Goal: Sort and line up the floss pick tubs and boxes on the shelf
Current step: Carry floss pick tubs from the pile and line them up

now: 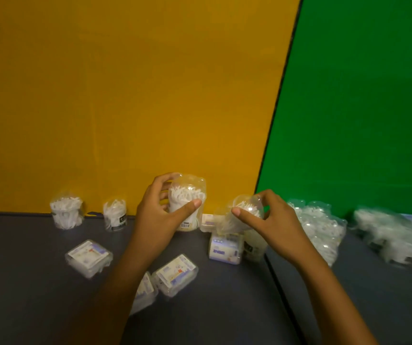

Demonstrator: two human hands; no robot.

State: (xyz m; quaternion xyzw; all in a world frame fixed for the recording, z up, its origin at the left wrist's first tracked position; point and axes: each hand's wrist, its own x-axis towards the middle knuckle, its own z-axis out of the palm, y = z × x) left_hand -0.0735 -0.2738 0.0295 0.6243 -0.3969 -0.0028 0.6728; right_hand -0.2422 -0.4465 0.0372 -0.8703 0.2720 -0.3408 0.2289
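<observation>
Along the back edge of a dark shelf, against a yellow backdrop, two clear floss pick tubs already stand side by side at far left, the second tub just right of the first. Flat floss pick boxes lie scattered nearer the camera, one box partly under the left forearm. At centre, the left hand grips an upright tub between thumb and curled fingers, close to the back wall and apparently low over the shelf (whether its base touches is unclear). Just to its right, the right hand pinches a tilted tub by its top, above a standing box. Farther right, before a green backdrop, an unsorted heap of tubs waits, with a blurred further pile beyond. The step in hand appears to be extending the tub row; the next move would call for setting the left-hand tub down in line with the two standing ones, then righting the tilted one beside it.
</observation>
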